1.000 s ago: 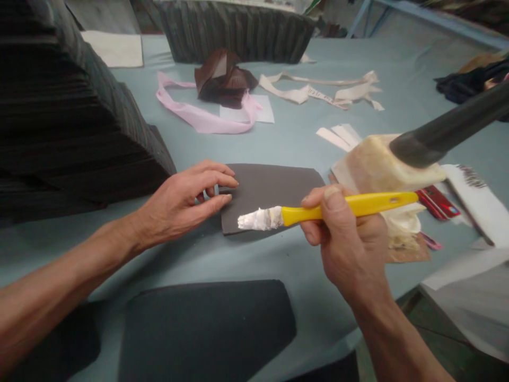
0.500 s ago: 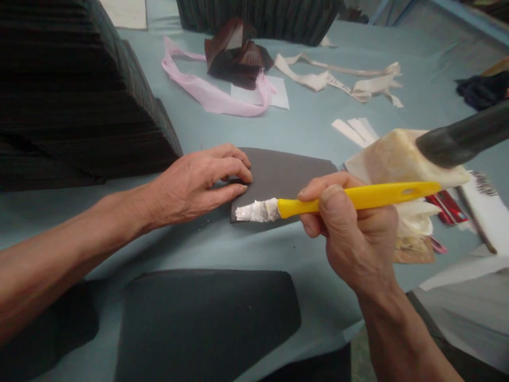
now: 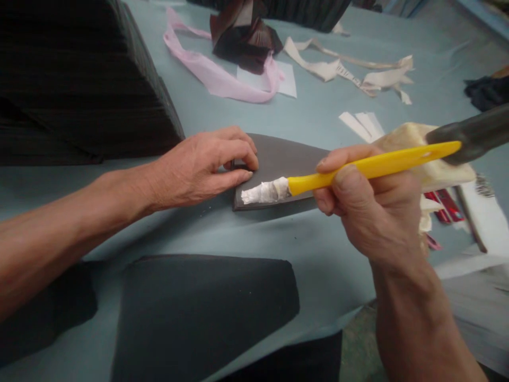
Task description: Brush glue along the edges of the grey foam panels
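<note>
My right hand [image 3: 374, 201] is closed around the yellow handle of a brush [image 3: 413, 155]. White, caked material covers the brush's head, which points left and lies over the near left corner of a dark grey flat piece [image 3: 286, 151]. My left hand [image 3: 207, 164] has its fingers bent and its thumb close to them, holding the left end of that piece down. Part of the piece's right side is hidden behind my right hand. Nearer to me lies a larger black flat piece [image 3: 210, 307] with a cut corner.
Tall stacks of black sheets stand at the left [image 3: 79, 90] and the back. A pink strip [image 3: 214, 79], crumpled dark brown material [image 3: 246, 42] and cream strips [image 3: 318, 69] lie behind. A cream block-shaped thing [image 3: 409, 132] with a dark handle [image 3: 473, 130] is at the right.
The brush's handle end has risen and tilts up more to the right, with my right hand shifted slightly right. The whole view has moved a little. My left hand stays on the piece.
</note>
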Tool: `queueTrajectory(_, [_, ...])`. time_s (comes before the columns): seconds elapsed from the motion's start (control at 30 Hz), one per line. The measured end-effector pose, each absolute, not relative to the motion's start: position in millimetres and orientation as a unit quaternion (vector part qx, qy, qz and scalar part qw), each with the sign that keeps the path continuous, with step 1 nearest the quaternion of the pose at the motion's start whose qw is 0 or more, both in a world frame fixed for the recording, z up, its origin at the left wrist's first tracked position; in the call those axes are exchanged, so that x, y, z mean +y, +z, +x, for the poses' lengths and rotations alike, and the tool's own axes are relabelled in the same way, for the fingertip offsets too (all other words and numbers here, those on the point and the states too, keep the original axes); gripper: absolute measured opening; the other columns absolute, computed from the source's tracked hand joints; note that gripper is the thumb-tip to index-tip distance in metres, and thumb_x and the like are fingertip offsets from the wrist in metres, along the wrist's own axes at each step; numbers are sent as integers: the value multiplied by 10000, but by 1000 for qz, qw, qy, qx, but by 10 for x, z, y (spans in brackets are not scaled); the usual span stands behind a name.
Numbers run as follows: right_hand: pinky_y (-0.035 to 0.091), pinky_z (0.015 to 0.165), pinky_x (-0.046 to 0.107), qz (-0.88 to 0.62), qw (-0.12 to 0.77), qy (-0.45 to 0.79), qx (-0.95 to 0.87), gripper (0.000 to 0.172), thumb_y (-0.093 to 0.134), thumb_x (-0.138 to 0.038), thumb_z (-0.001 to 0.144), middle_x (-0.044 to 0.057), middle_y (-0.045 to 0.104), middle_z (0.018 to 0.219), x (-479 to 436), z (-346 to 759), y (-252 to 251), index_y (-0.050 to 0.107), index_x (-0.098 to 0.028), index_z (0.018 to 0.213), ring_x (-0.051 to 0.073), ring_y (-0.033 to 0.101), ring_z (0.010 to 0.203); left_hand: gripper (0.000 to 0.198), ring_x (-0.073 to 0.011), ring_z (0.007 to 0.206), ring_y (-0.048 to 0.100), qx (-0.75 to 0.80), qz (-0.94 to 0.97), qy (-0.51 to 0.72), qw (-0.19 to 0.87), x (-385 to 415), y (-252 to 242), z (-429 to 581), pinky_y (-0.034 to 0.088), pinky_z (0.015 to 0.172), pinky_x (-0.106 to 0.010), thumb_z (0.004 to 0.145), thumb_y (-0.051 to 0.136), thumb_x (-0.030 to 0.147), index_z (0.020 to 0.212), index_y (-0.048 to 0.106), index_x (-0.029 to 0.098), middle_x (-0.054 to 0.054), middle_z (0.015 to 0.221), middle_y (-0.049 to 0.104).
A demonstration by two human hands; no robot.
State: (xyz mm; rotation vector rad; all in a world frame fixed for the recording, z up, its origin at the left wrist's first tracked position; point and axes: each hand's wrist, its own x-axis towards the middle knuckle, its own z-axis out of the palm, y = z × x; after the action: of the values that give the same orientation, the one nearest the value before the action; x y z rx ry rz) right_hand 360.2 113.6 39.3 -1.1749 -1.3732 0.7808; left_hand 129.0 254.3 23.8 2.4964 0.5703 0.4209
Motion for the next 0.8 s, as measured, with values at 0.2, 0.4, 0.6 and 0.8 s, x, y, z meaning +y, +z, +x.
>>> queueTrajectory(0.2, [488,597,313,-467,530,353,-614,208,746,-445,1024,-3,672,812,1155,3608,409,761,-247,964,134,577,633,275,-204,1021,677,212,925,165,269,2543,242,1291,537,904,-310,976,558,385,1096,750,229,-88,1259,711])
queueTrajectory(0.4, [408,529,300,-477,489,374,-627,247,743,-494,1017,-2,629,758,1166,3622,416,759,-251,978,141,538,623,277,-217,1035,691,214,925,168,264,2545,235,1304,554,937,-333,969,557,410,1072,756,246,-77,1239,725])
queueTrajectory(0.6, [388,521,294,-461,483,392,-632,203,751,-435,1024,-5,617,748,1167,3662,438,770,-246,951,128,519,619,301,-230,1055,705,226,926,160,258,2529,257,1311,588,960,-350,971,554,433,1078,766,249,-78,1251,728])
queueTrajectory(0.8, [380,520,285,-467,487,389,-627,200,774,-426,1008,-7,620,749,1141,3785,474,772,-244,926,121,517,617,334,-228,1049,714,235,925,162,249,2520,260,1301,602,994,-371,987,536,456,1086,774,242,-68,1271,725])
